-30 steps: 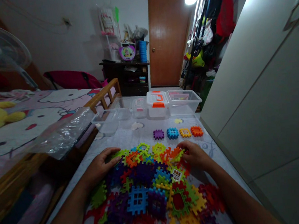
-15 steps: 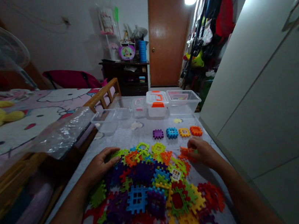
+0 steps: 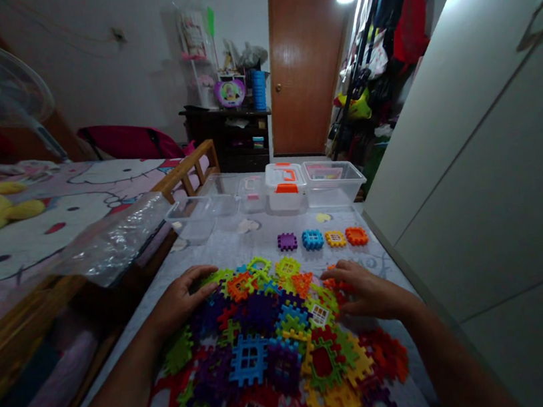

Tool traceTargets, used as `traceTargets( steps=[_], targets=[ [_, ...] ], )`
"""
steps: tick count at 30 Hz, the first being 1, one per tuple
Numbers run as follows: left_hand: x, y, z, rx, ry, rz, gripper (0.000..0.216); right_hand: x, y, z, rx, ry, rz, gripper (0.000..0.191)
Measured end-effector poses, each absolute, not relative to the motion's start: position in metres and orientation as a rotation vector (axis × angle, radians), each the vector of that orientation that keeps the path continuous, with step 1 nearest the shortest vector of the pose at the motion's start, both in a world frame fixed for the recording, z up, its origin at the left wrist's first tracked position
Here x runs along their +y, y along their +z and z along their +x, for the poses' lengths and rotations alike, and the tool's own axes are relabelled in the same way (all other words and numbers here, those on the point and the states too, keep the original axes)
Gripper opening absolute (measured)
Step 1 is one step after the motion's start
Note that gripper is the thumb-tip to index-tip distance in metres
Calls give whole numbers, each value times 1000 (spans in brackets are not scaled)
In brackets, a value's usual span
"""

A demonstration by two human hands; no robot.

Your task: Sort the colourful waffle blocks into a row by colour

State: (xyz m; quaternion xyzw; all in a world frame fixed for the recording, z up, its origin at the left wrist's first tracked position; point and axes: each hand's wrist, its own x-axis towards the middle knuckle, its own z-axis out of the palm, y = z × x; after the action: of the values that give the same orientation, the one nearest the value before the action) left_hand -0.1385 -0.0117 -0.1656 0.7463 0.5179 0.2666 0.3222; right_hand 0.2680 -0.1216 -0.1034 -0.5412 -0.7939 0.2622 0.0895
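Observation:
A heap of colourful interlocking plastic tiles (image 3: 270,338) covers the near part of the table (image 3: 256,236). My left hand (image 3: 179,304) lies flat on the heap's left edge with its fingers spread. Over the heap's right side, my right hand (image 3: 367,291) is stretched out, and its fingertips rest on an orange tile (image 3: 334,282). Beyond the heap stands a row of single tiles: purple (image 3: 287,241), blue (image 3: 312,239), yellow (image 3: 336,239) and orange (image 3: 356,237).
Clear plastic tubs (image 3: 193,218) and a lidded box with an orange handle (image 3: 285,188) stand at the table's far end. A crumpled plastic bag (image 3: 115,242) lies on the bed edge at left. A pale wardrobe (image 3: 487,153) runs close along the table's right side.
My right hand, which held an orange tile lifted off the heap half a second ago, has come back down and spread its fingers on the heap's right side. The left hand has stayed put.

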Motion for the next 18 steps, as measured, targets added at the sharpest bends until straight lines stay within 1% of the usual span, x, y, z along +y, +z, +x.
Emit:
traceTargets(
  steps=[1, 2, 3, 4, 8, 9, 13, 16, 18],
  targets=[
    [-12, -165, -139, 1361, 699, 1957, 58, -123, -104, 263, -2397, 759, -1631, 62],
    [-12, -165, -138, 1362, 698, 1954, 58, -123, -104, 259, -2428, 731, -1652, 65],
    [-12, -164, -138, 1363, 697, 1950, 58, -123, -105, 255, -2453, 702, -1664, 64],
    [-13, -164, -138, 1365, 695, 1945, 59, -123, -105, 253, -2466, 673, -1664, 59],
    [-13, -162, -136, 1353, 677, 1934, 59, -118, -106, 253, -2361, 634, -1586, 27],
    [-13, -161, -136, 1350, 677, 1932, 59, -117, -107, 255, -2313, 644, -1572, 22],
    [-13, -162, -136, 1348, 684, 1922, 59, -114, -114, 261, -2051, 717, -1590, 14],
    [-13, -162, -136, 1351, 686, 1925, 60, -111, -122, 260, -1794, 780, -1598, 22],
    [-14, -161, -135, 1353, 689, 1927, 61, -110, -127, 257, -1709, 818, -1592, 24]
  ],
)
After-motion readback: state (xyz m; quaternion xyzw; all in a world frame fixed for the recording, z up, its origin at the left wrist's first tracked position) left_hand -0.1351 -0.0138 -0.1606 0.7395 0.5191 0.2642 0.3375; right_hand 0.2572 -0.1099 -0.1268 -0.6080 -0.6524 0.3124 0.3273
